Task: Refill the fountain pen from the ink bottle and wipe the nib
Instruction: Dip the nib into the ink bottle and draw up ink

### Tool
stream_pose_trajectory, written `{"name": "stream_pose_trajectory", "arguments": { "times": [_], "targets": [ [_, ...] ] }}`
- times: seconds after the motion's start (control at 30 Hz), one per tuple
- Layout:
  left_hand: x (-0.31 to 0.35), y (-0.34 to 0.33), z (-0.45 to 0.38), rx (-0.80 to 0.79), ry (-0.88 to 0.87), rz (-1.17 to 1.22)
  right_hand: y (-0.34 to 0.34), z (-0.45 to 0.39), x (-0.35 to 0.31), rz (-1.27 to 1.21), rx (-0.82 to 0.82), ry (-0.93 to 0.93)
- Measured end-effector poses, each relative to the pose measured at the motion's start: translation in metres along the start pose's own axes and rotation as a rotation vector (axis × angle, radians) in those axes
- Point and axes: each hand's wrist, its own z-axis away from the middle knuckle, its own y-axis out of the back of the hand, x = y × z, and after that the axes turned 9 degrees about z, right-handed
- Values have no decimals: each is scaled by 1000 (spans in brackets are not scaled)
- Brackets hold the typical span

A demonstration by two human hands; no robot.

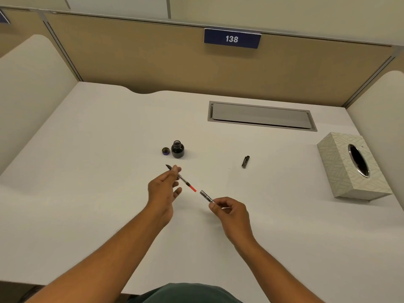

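Note:
My left hand pinches the front section of the fountain pen. Its dark nib points up-left towards the ink bottle, and its converter with a red end points down-right. My right hand holds the pen's clear barrel, whose open end faces the red end across a small gap. The small dark ink bottle stands open on the white desk just beyond my left hand. The bottle's lid lies at its left. The pen's black cap lies on the desk to the right.
A patterned tissue box with an oval opening stands at the desk's right edge. A grey cable-tray cover is set into the desk at the back right. Beige partition walls close in the back and both sides.

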Motion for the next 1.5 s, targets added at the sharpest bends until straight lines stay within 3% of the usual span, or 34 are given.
{"name": "stream_pose_trajectory", "arguments": {
  "times": [0.13,0.27,0.63,0.8,0.97,1.17,1.27,1.37,1.5],
  "targets": [
    [8,5,-5,90,-33,9,4,-20,23,287,115,150],
    [19,12,1,86,-52,9,-2,-40,32,498,130,262],
    [20,17,7,-1,-17,-41,-16,-62,44,590,173,312],
    [17,21,9,-26,21,-79,-8,-63,48,547,139,258],
    [16,26,9,-57,35,-107,-6,-47,19,275,179,220],
    [18,28,-1,-130,49,-179,-24,-31,-45,-68,-50,111],
    [22,32,-7,-185,45,-212,-31,-35,-65,-151,-74,77],
    [28,38,-16,-252,-7,-289,-35,-43,-82,-145,-54,94],
    [40,43,-30,-336,-152,-445,-37,-56,-108,39,-14,216]
  ]
}}
